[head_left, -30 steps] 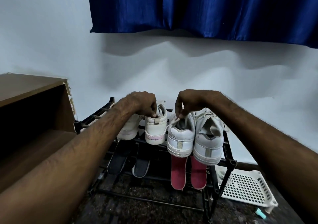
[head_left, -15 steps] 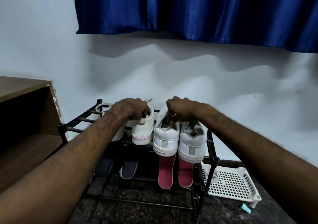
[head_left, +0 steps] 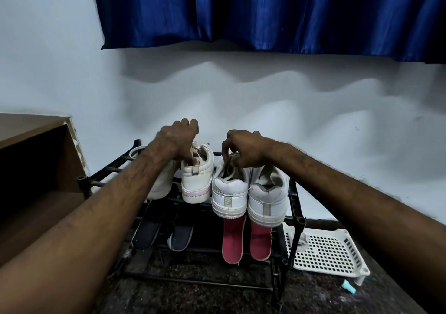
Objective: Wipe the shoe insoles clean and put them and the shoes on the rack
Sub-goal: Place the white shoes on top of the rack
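On the top shelf of the black tube-frame shoe rack (head_left: 295, 193) the footwear stands side by side, each heel toward the camera and each toe toward the white wall (head_left: 265, 101), so the long axis runs away from the viewer. The cream-white shoe with a pink sole line (head_left: 196, 181) is under the left hand (head_left: 179, 140), whose fingers are curled above its opening; if it really grips the shoe, I cannot tell. The right hand (head_left: 243, 149) pinches the collar of the white leather sneaker with a grey heel strip (head_left: 229, 193), which touches its twin sneaker (head_left: 266, 200). On the lower shelf lie two dark grey insoles (head_left: 147, 234) and two red insoles (head_left: 233, 239), lengthwise in the same direction
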`<state>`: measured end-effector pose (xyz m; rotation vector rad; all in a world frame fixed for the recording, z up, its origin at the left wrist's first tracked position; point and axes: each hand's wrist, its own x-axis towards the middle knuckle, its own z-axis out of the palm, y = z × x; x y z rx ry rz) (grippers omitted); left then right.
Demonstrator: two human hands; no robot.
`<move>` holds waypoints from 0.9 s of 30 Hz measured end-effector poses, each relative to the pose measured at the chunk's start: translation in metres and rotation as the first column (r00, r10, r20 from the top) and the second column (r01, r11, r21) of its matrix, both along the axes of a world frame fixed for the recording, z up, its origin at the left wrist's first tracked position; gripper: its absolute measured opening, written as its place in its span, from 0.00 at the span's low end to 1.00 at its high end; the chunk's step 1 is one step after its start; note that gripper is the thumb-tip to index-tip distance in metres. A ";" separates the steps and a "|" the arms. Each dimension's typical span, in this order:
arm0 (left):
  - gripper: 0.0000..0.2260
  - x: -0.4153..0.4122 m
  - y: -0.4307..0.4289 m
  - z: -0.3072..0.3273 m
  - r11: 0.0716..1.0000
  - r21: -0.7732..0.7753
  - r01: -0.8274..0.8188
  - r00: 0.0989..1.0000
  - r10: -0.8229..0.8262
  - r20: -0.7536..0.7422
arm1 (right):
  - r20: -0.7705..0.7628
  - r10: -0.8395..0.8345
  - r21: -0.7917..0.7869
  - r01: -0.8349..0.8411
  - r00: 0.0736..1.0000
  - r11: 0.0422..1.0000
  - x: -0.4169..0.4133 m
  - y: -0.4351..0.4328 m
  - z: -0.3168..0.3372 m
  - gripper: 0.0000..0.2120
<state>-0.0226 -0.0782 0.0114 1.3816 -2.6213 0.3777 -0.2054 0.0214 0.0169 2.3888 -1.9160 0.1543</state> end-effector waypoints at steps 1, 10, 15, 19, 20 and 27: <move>0.37 -0.003 -0.001 -0.010 0.999 -0.005 -0.040 0.999 0.040 0.025 | 0.020 0.000 -0.010 0.001 1.000 1.000 -0.003 0.000 0.001 0.08; 0.32 -0.034 0.015 0.025 0.996 0.068 0.049 0.999 -0.050 0.020 | 0.078 -0.213 0.013 0.213 0.974 0.977 -0.070 0.021 0.040 0.09; 0.14 -0.067 0.049 0.041 0.934 0.253 0.252 0.965 -0.224 -0.137 | -0.005 -0.446 0.298 0.427 0.895 0.854 -0.098 0.032 0.022 0.12; 0.14 -0.089 0.063 0.027 0.910 0.281 0.305 0.951 -0.279 -0.131 | 0.031 -0.513 0.442 0.449 0.858 0.777 -0.092 0.038 0.004 0.15; 0.15 -0.095 0.065 0.019 0.922 0.249 0.297 0.954 -0.279 -0.106 | 0.052 -0.520 0.453 0.444 0.853 0.773 -0.089 0.039 0.002 0.14; 0.16 -0.125 0.056 -0.030 0.965 0.151 0.214 0.977 -0.214 -0.012 | 0.218 -0.562 0.464 0.422 0.797 0.779 -0.088 0.039 0.011 0.06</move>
